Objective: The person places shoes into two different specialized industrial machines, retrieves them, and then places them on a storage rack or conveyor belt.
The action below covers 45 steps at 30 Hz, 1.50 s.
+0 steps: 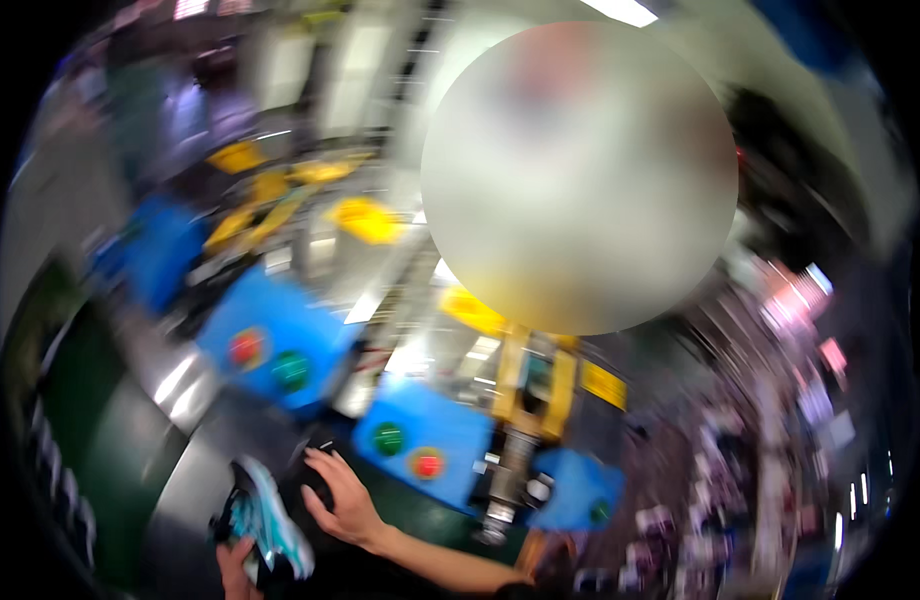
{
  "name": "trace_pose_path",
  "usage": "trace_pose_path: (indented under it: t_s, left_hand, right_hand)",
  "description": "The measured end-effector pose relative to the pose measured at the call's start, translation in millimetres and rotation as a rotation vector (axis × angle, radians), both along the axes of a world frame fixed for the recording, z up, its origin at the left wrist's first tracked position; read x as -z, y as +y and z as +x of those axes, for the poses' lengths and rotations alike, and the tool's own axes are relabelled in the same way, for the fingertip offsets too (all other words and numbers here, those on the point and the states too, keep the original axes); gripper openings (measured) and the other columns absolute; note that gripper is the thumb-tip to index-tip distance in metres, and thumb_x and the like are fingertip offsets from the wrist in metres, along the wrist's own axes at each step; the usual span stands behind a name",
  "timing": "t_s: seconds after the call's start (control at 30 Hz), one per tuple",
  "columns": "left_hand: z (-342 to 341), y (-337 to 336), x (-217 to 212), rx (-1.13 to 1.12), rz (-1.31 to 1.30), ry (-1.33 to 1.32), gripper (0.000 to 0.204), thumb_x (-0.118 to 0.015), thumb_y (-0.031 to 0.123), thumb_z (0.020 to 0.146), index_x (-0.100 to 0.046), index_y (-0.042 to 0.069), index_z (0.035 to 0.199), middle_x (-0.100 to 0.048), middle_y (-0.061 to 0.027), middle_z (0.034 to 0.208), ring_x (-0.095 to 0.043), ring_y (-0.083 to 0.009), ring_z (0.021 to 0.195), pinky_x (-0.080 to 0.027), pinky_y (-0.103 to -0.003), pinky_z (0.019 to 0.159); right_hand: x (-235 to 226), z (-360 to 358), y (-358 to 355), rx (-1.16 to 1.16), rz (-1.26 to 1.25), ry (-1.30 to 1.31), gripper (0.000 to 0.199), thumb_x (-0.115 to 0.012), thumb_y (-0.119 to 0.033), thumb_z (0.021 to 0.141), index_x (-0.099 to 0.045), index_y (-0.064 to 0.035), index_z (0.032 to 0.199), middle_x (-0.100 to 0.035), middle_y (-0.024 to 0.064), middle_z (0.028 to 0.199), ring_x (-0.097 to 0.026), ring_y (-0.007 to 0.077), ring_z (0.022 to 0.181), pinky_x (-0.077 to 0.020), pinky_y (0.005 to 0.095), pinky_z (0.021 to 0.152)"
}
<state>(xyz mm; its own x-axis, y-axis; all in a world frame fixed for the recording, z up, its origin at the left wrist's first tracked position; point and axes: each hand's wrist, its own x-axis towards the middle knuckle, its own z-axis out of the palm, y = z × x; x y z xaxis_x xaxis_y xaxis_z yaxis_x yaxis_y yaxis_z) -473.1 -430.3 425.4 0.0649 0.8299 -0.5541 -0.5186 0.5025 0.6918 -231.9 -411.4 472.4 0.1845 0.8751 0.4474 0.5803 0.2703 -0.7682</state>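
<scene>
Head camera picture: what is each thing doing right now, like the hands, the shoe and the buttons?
Left hand: closed on the teal shoe.
Teal shoe: held, tilted.
Right hand: fingers spread, resting on a dark object.
Green button: too blurred to tell.
Red button: too blurred to tell.

Your left hand held a shoe near the lower left edge of the green work surface. Shoe was teal and white with a dark part along its left side, tilted, long axis running up-left to down-right; motion blur hid the finer detail. Your fingers gripped it from below at its lower end. Your right hand lay just right of the shoe, fingers spread, fingertips on a small black object on that surface; blur hid what that object was. Its outline stayed unclear.
</scene>
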Motion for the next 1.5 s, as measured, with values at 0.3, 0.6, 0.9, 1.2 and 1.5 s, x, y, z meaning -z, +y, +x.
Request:
trace_pose_path:
  t_s: [0.3, 0.6, 0.9, 1.2, 1.5]
  left_hand:
    - [-122, -20, 89, -0.044, 0.074, 1.102, 0.09, -0.074, 0.017, 0.073, -0.017, 0.0, 0.141, -0.048, -0.0239, 0.125, -0.05, -0.0364, 0.116, -0.039, -0.04, 0.1]
    - [-220, -100, 57, -0.443, 0.071, 1.408, 0.096, -0.076, 0.024, 0.075, -0.017, -0.006, 0.145, -0.027, -0.0297, 0.145, -0.028, -0.0428, 0.136, -0.023, -0.044, 0.112]
    - [-435, -138, 128, -0.712, -0.119, 0.897, 0.053, -0.071, 0.009, 0.081, -0.043, 0.0, 0.126, -0.055, -0.0098, 0.122, -0.053, -0.0237, 0.109, -0.041, -0.037, 0.097]
    - [-403, 20, 26, 0.259, 0.17, 0.474, 0.069, -0.07, 0.012, 0.083, -0.032, 0.001, 0.14, -0.043, -0.0103, 0.135, -0.043, -0.0238, 0.123, -0.032, -0.036, 0.105]
    - [-165, -23, -105, 1.414, 0.856, 0.021, 0.088, -0.078, 0.03, 0.072, -0.031, -0.002, 0.139, -0.046, -0.0123, 0.129, -0.044, -0.0234, 0.118, -0.033, -0.036, 0.102]
  right_hand:
    - [77, -115, -65, -0.456, -0.691, 0.593, 0.031, -0.061, -0.003, 0.089, -0.053, 0.0045, 0.118, -0.066, 0.0116, 0.108, -0.064, 0.0153, 0.098, -0.0503, 0.0258, 0.086]
    - [106, -198, -23, -0.369, -0.964, 0.457, 0.095, -0.075, -0.019, 0.075, -0.016, 0.0053, 0.145, -0.024, 0.0244, 0.149, -0.023, 0.0357, 0.14, -0.0264, 0.0427, 0.111]
    - [107, -330, 24, -0.129, -1.167, 0.098, 0.073, -0.072, -0.016, 0.073, -0.034, 0.0035, 0.133, -0.06, 0.0185, 0.106, -0.058, 0.0294, 0.096, -0.0463, 0.0376, 0.085]
    - [-27, -309, -25, 0.005, -0.737, 0.717, 0.069, -0.074, -0.017, 0.076, -0.038, 0.0063, 0.13, -0.052, 0.0146, 0.118, -0.049, 0.0207, 0.111, -0.0375, 0.0319, 0.099]
    - [-113, -326, -347, 0.788, -0.109, 0.624, 0.057, -0.072, -0.023, 0.084, -0.045, -0.0014, 0.129, -0.044, 0.0107, 0.127, -0.038, 0.0216, 0.118, -0.0287, 0.0359, 0.105]
